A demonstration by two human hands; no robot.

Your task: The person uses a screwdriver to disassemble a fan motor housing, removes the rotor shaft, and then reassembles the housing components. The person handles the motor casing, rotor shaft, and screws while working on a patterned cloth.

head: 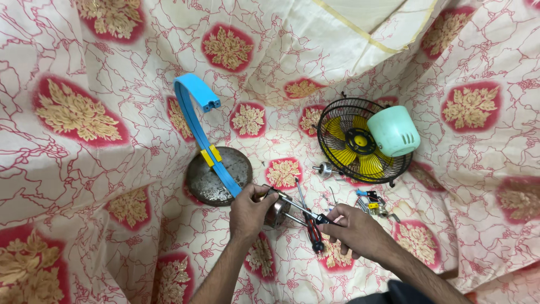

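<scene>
Your left hand has its fingers wrapped around a small metal motor, holding it just above the patterned cloth. Most of the motor sits behind your knuckles, so its shape is hard to read. Your right hand has its fingers closed on the handle of a screwdriver, whose shaft runs left to the motor. The tip is too small to make out, and I can't tell if it's seated in a screw.

Another thin tool with a black and red grip lies on the cloth just under your right hand, partly covered by it. Just left of the motor is a round metal base with a curved blue arm rising off it. To the right, well apart, a black wire fan guard with yellow blades has a mint green cover hiding part of it. Small wired bits near your right hand are a blur. The bottom edge cuts off both forearms.
</scene>
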